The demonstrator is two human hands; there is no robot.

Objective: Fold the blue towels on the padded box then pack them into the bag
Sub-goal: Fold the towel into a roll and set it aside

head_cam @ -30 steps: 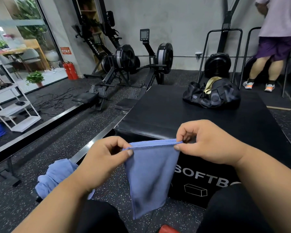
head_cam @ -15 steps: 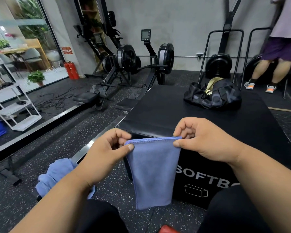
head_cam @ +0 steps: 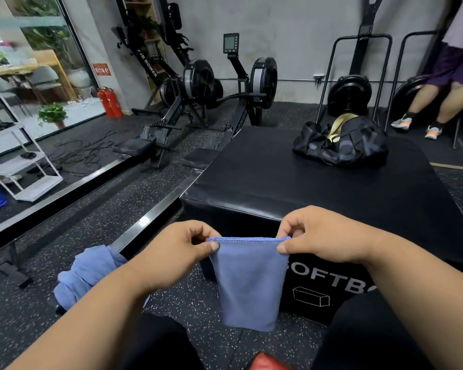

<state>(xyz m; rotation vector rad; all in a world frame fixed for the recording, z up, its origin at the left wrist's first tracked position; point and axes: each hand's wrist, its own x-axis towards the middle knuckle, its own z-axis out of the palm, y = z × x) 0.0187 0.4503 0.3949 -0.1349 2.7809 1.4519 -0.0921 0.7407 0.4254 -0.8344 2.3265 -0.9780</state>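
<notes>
Nearest, at 6 o'clock, a blue towel [head_cam: 247,284] hangs doubled in the air in front of the padded box [head_cam: 292,188], held by its top edge. The left hand [head_cam: 177,252] pinches the top left corner between thumb and curled fingers; the right hand [head_cam: 321,236] pinches the top right corner the same way, so the edge runs taut and level between them. The towel's lower end hangs free above the speckled floor, covering part of the white lettering on the box's front face.

At 8 o'clock a heap of more blue towels [head_cam: 88,273] lies beside the left forearm, on what may be a low frame; its support is hidden.

Farther off, at 1 o'clock, a black bag [head_cam: 342,145] sits on the far right part of the box top, its mouth open and a pale lining showing.

At 11 to 12 o'clock, rowing machines [head_cam: 198,86] stand along the wall.
</notes>
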